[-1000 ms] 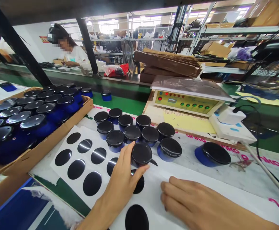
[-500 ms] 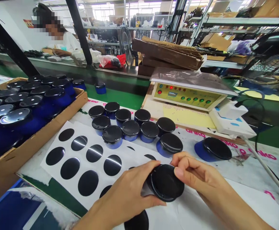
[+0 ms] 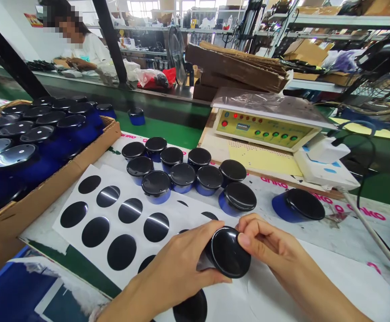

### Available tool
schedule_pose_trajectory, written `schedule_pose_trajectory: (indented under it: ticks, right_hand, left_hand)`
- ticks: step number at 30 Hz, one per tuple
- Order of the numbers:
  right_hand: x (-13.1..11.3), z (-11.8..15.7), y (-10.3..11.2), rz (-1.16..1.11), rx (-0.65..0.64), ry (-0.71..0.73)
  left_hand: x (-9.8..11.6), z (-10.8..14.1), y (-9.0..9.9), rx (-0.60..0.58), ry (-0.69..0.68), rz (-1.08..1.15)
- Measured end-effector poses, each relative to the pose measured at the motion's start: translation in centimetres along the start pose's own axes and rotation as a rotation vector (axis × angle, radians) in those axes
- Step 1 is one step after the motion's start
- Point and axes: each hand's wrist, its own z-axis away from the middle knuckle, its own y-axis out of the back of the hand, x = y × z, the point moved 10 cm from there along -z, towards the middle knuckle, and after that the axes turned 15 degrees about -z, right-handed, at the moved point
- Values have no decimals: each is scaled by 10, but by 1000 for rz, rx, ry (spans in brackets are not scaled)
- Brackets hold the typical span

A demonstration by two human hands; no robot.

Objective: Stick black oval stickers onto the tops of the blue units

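In my left hand [image 3: 181, 259] is a round black-topped unit [image 3: 231, 255], its top tilted toward me. The fingers and thumb wrap its sides and hide most of its body. A glossy black round sticker [image 3: 233, 250] lies over the top. My right hand [image 3: 265, 243] pinches at the sticker's upper right edge, thumb on top; the fingertips are partly hidden. Under and left of my hands lies a white sheet [image 3: 131, 235] with rows of black round stickers [image 3: 121, 252]. Just beyond stand several blue units with black tops [image 3: 182, 174].
At left, a cardboard box [image 3: 81, 156] holds many similar units. One blue unit [image 3: 297, 205] stands apart on the right. Behind is a control box with lit buttons [image 3: 262, 127], beside a white power adapter [image 3: 329, 167] and cable. Another person [image 3: 92, 49] sits across the bench.
The unit has turned slightly in my left hand, and its top now looks glossier, with the rim hole no longer visible. My right thumb stays at the edge. The view has shifted slightly.
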Motion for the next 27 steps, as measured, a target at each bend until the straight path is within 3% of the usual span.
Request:
schedule_pose_trajectory:
  ticks: [7, 12, 15, 20, 22, 27]
  right_hand:
    - [-5, 0, -4, 30, -8, 32]
    - [-14, 6, 6, -50, 10, 95]
    - [-16, 9, 9, -86, 2, 84]
    - [-16, 13, -3, -11, -30, 49]
    - [-19, 16, -8, 27, -41, 52]
    - [-17, 20, -11, 25, -59, -7]
  left_hand:
    - [1, 0, 0, 13, -9, 2]
    - [0, 2, 1, 34, -3, -40]
    - [9, 2, 16, 188, -69, -114]
    - [48, 25, 56, 687, -403, -219]
    - [54, 30, 57, 722, -451, -278]
    - [55, 33, 49, 627, -504, -344]
